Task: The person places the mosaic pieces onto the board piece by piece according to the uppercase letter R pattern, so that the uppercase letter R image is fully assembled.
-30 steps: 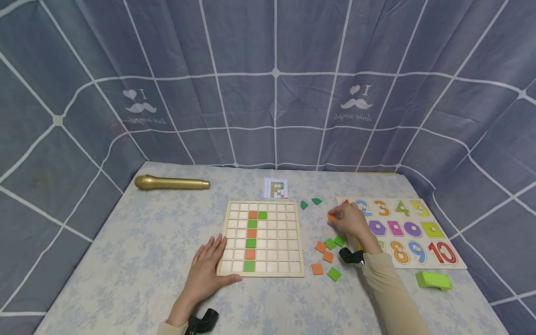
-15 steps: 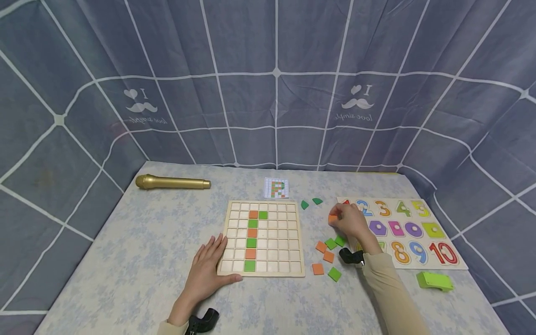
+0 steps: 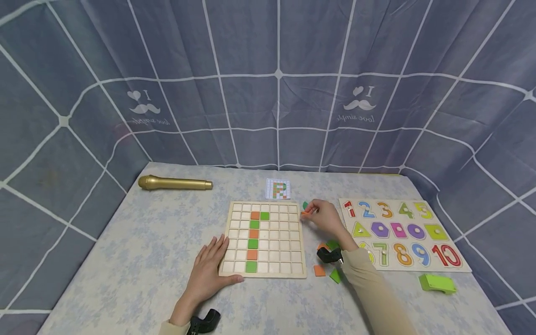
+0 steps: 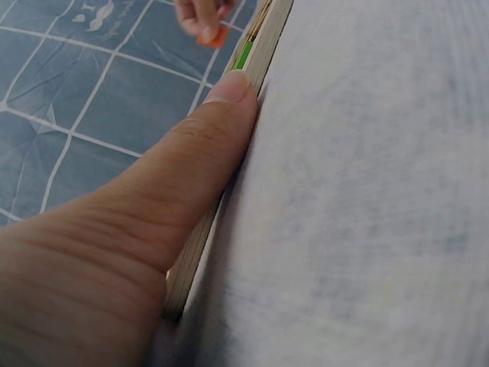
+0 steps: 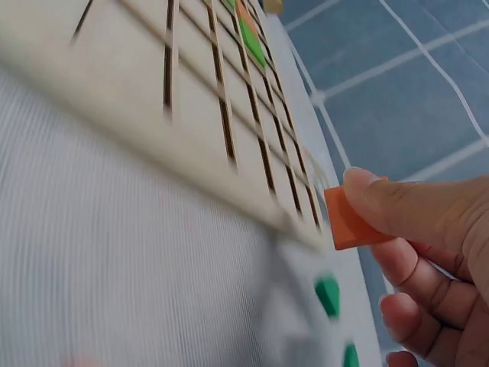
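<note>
Enclosing the table on its far, left and right sides, a blue-grey curtain is crossed by white lines. The table is covered in a pale, blue-patterned cloth. On its right side a number board is laid flat, filled with coloured numbers and shapes. Near the middle, between the two hands, a wooden grid board is placed; its third column from the left is partly filled by six alternating orange and green tiles, and one more green tile is set to the right of the topmost.

The grid board's near left corner is touched by the left hand, whose fingers are extended along the left edge while the thumb is pressed to the near edge; nothing is gripped by it. Just beyond the right edge, toward the far corner, the right hand is held, an orange tile pinched between thumb and fingers. Whether that tile is touching the board cannot be told.

A gold microphone is laid at the far left, a lime-green block at the near right, and a patterned card beyond the grid board. Loose tiles are scattered below the right wrist, partly hidden. Small dark-green pieces are seen near the pinched tile.
</note>
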`<state>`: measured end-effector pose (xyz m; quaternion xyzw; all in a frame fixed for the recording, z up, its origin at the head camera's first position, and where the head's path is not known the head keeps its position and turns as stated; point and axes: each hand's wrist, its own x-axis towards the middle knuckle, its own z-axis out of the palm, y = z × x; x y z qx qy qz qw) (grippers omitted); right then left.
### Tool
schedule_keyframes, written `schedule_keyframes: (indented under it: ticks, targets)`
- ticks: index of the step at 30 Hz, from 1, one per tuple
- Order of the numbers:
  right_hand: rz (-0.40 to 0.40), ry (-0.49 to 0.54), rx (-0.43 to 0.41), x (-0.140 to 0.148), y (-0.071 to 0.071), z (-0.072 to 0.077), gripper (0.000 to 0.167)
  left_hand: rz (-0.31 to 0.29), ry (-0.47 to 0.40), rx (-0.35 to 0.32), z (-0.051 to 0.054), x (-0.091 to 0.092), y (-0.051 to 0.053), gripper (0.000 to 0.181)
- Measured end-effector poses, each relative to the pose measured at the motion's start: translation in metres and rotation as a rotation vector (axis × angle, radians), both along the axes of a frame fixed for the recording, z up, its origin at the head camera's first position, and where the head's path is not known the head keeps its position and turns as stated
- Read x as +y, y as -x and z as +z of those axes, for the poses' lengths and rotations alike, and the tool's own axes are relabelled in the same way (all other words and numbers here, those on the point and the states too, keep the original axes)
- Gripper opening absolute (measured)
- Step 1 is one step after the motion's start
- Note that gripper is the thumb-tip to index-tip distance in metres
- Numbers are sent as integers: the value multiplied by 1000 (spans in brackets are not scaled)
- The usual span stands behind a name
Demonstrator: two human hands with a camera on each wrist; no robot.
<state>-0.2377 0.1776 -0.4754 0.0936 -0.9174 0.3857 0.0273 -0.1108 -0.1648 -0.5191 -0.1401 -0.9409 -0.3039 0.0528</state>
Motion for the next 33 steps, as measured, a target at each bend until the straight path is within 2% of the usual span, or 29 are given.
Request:
schedule_keyframes:
  ticks: [9,14,19,23,33]
  targets:
    - [133,20,14,-50,15,-2,13,-2,1,-13,-2,2,0,109]
    - [182,29,-32,-64,18,-3,11,3,-7,0,0,3,-2,108]
    - [212,24,-57,-72,21,-6,10,11,10,-22,0,1,-2,109]
    - [223,-6,-47,-74,25,-9,10,9,10,-22,0,0,-1,109]
    - [258,-102,-7,-70,25,-6,6,8,5,-4,1,1,0,109]
